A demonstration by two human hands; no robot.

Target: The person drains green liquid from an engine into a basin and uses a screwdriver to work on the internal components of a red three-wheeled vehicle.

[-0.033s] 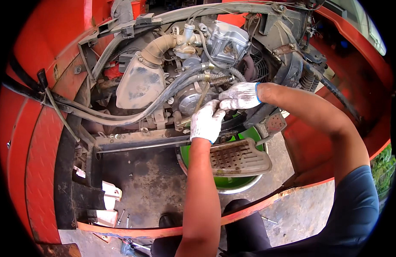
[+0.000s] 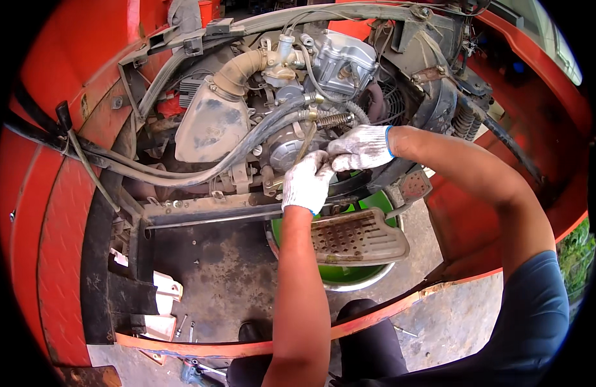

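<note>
Both my hands wear soiled white knit gloves and meet at the lower side of a dusty engine [image 2: 343, 64]. The fingers of my left hand [image 2: 307, 182] are closed in a pinch beside the round engine cover [image 2: 290, 153]. Just to its right, my right hand [image 2: 361, 149] is also closed, its fingertips touching the left ones. Whatever lies between the fingertips is hidden by the gloves. A thin brownish hose [image 2: 306, 143] runs down behind my left fingers. Above the hands are a coil spring [image 2: 334, 121] and two thick grey hoses [image 2: 246, 143].
Under the hands, a perforated metal foot pedal [image 2: 362, 238] overhangs a green basin [image 2: 349, 275]. A dusty air box [image 2: 211, 132] sits left of the engine. The red body's lower rim [image 2: 201, 349] crosses in front of my legs. Tools, including a power tool [image 2: 193, 373], lie on the floor.
My left hand has shifted very slightly to the left, and my right hand has moved a touch with it. Both stay closed at the same spot by the engine.
</note>
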